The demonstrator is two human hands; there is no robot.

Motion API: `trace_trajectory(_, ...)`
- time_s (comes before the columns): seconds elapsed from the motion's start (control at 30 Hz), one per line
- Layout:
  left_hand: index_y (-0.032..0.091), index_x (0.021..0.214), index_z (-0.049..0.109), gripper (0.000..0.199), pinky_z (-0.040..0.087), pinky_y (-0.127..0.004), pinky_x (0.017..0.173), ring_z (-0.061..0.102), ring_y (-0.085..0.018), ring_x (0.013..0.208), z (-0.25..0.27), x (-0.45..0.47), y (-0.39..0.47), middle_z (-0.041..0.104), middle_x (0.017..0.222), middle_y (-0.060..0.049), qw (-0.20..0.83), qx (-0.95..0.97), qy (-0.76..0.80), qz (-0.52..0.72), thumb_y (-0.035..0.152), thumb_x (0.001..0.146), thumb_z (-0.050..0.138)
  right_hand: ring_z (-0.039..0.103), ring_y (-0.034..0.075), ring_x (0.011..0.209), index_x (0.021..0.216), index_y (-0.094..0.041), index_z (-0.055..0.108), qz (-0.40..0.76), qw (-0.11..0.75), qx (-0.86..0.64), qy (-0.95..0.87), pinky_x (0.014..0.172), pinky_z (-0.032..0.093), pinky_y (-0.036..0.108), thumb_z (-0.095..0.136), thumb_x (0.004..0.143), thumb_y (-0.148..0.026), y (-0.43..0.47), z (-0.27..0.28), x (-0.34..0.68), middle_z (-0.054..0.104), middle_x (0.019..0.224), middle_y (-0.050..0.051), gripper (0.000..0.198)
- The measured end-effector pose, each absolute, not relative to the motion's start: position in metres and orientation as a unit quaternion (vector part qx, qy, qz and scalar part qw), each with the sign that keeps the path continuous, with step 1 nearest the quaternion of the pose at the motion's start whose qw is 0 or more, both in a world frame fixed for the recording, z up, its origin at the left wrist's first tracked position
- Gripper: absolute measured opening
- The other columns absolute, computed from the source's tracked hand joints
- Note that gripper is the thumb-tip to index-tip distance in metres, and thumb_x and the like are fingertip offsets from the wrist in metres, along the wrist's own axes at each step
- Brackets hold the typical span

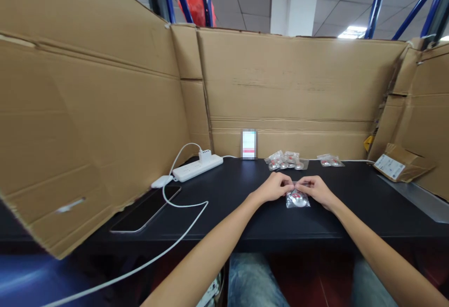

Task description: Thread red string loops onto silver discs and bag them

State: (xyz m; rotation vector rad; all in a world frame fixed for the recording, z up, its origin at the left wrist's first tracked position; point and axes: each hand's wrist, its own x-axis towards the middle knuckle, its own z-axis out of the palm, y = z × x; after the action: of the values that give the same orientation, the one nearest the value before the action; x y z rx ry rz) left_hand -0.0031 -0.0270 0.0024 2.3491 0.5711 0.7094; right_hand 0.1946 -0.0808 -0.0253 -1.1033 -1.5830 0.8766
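A small clear plastic bag (298, 199) with round silvery and red pieces inside lies on the black table, close to its front edge. My left hand (275, 186) pinches the bag's top edge at its left side. On the other side, my right hand (316, 190) has its fingers closed on the same edge, and the fingertips of both hands nearly meet. What exactly the pieces in the bag are, I cannot make out. Beyond my hands sits a pile of similar bags (286, 160), with more small bags (329, 160) to its right.
Cardboard walls (298, 82) enclose the black table (224, 213). A lit phone (249, 144) leans at the back. To the left are a white power strip (198, 168), a white cable (189, 207) and a dark tablet (145, 209). An opened cardboard box (403, 163) stands at right.
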Motion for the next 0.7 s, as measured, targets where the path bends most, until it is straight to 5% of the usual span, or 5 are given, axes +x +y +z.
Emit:
trace_trajectory(0.3, 0.014, 0.073, 0.069, 0.024, 0.040, -0.021, 0.056, 0.057, -0.013, 0.054, 0.001, -0.001, -0.022, 0.064, 0.059, -0.001, 0.304, 0.895, 0.221, 0.241, 0.030, 0.085, 0.056, 0.040, 0.007, 0.043, 0.075, -0.013, 0.073, 0.377, 0.477, -0.483, -0.630, 0.040, 0.025, 0.019, 0.077, 0.069, -0.049, -0.081, -0.026, 0.194, 0.055, 0.050, -0.002, 0.037)
trace_trajectory(0.7, 0.015, 0.067, 0.068, 0.034, 0.038, -0.021, 0.053, 0.054, -0.012, 0.051, 0.007, -0.021, -0.006, 0.065, 0.057, -0.001, 0.306, 0.907, 0.228, 0.181, 0.043, 0.084, 0.057, 0.039, 0.006, 0.038, 0.078, -0.011, 0.074, 0.391, 0.486, -0.483, -0.615, 0.035, 0.025, 0.018, 0.079, 0.068, -0.044, -0.076, -0.034, 0.204, 0.055, 0.048, -0.002, 0.035)
